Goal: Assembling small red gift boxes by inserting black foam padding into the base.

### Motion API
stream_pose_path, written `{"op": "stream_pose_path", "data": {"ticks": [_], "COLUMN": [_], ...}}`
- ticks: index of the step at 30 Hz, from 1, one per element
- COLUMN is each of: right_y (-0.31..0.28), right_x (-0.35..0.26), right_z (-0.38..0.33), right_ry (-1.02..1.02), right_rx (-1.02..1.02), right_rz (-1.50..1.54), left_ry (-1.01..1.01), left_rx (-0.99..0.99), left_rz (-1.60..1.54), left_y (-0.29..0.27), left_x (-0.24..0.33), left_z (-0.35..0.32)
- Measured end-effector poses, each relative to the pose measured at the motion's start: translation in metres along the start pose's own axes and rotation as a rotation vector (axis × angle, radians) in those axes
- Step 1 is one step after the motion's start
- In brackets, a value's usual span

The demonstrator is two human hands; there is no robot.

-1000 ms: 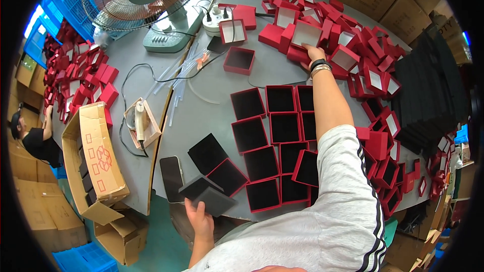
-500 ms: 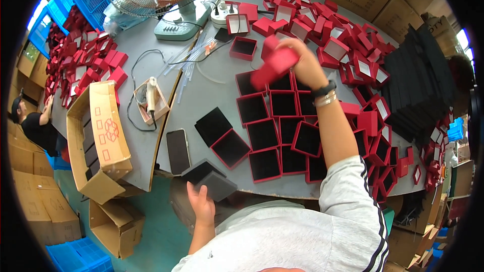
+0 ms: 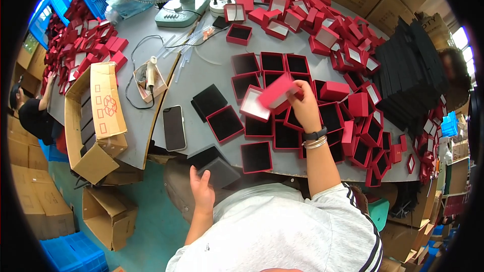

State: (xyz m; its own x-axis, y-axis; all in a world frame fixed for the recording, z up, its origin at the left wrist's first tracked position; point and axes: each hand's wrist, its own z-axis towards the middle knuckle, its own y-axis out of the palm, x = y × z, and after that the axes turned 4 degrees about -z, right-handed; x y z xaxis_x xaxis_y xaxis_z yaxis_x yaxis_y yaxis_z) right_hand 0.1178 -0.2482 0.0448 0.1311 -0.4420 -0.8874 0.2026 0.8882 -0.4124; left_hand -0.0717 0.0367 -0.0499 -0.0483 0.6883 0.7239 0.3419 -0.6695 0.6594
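My right hand [image 3: 303,102] is closed on a red box [image 3: 276,90], slightly blurred, above rows of open boxes. Right against it, a second red box [image 3: 254,104] shows a white inside; I cannot tell whether it is gripped too. Beneath are open red boxes with black inserts, such as one near the front edge [image 3: 256,157]. At the table's front edge my left hand [image 3: 202,190] holds thin square black pads [image 3: 220,173], its thumb up beside them. Left of the rows, another black-lined box [image 3: 225,124] lies beside a black square pad [image 3: 208,103].
A phone [image 3: 174,128] lies at the left. Further left are a heat-gun-like tool [image 3: 150,75] in a small box and a cardboard carton [image 3: 107,106]. A fan [image 3: 176,12] stands at the back. Piled red boxes [image 3: 327,35] and stacked black sheets [image 3: 408,70] fill the right. A co-worker [image 3: 38,113] is far left.
My right hand has come toward me from the back of the rows with red box parts, one now showing its white inside. My left hand still holds the pads. The view has shifted slightly.
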Motion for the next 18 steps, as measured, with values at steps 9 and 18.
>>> {"op": "stream_pose_path", "data": {"ticks": [9,18], "right_y": [-0.013,-0.015], "right_x": [0.026,-0.021], "right_z": [0.025,-0.018], "right_ry": [0.448,0.075], "right_rx": [-0.039,-0.126], "right_rz": [0.155,-0.076], "left_ry": [-0.135,0.066], "left_rx": [-0.025,-0.064], "left_rz": [-0.006,0.132], "left_y": [0.033,0.057], "left_x": [-0.019,-0.019], "left_z": [0.001,0.019]}}
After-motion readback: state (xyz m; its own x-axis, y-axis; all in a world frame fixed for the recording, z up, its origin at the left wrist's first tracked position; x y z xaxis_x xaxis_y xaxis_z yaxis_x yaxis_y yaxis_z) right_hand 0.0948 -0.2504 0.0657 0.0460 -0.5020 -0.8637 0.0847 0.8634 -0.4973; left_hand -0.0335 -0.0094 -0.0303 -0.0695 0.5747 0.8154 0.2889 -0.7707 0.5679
